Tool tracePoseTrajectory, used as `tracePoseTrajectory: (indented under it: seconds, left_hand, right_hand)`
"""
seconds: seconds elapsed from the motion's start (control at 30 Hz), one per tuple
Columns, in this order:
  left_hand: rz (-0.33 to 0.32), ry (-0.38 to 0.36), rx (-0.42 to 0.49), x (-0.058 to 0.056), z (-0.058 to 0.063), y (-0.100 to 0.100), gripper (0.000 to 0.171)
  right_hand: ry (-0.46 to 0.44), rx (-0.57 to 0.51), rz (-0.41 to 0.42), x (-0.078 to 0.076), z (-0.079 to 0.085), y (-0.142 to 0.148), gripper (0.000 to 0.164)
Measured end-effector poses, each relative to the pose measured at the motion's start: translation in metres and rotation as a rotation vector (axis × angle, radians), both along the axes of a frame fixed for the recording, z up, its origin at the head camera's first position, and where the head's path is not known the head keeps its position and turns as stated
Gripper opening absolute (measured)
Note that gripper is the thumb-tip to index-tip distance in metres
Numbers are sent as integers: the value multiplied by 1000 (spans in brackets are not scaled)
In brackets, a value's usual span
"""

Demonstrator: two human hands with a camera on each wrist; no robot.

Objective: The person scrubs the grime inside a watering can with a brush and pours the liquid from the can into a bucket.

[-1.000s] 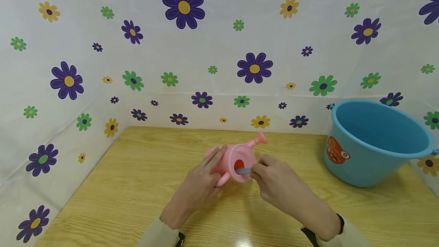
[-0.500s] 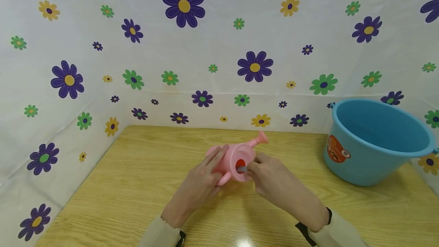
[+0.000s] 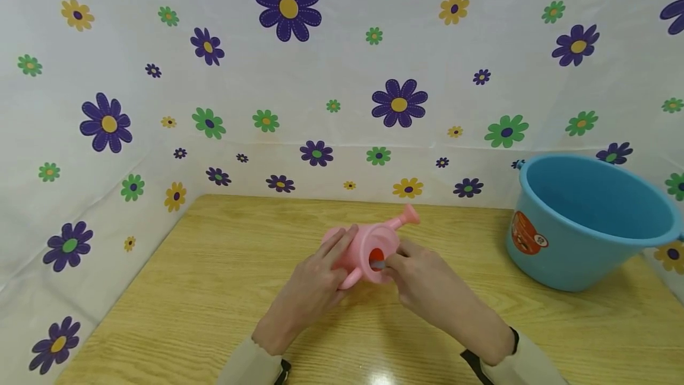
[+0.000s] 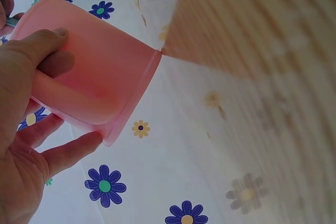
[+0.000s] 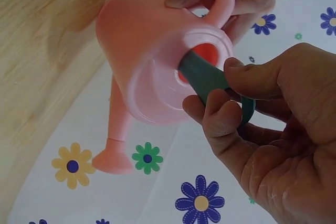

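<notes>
Left hand [image 3: 310, 284] gripping watering can [image 5: 139, 48], right hand [image 3: 430, 281] pinching tool [image 5: 205, 75] inside rim [image 5: 224, 56], bucket [image 3: 582, 254] apart

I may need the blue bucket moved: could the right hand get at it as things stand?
Probably not yet: the right hand grips a teal handle that reaches into the pink watering can. Once it lets go, nothing visible blocks the way to the blue bucket.
</notes>
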State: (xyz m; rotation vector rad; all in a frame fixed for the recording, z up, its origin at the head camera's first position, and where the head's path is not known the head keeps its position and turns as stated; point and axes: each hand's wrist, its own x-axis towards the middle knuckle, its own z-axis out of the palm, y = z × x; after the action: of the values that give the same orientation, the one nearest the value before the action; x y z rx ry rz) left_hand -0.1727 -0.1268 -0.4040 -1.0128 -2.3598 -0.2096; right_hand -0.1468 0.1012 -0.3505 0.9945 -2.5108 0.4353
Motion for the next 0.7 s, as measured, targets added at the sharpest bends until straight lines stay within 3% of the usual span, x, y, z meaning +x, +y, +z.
tracePoseTrajectory:
  seconds: [0.33,0.7]
  left_hand:
    - [-5,7,-6,0,1,-2,30]
    - [-3,-3,4,0,0,0,31]
  right_hand:
    - [16,45,-69,11,15,4,6]
    - [-29,51,-97,11,16,3,5]
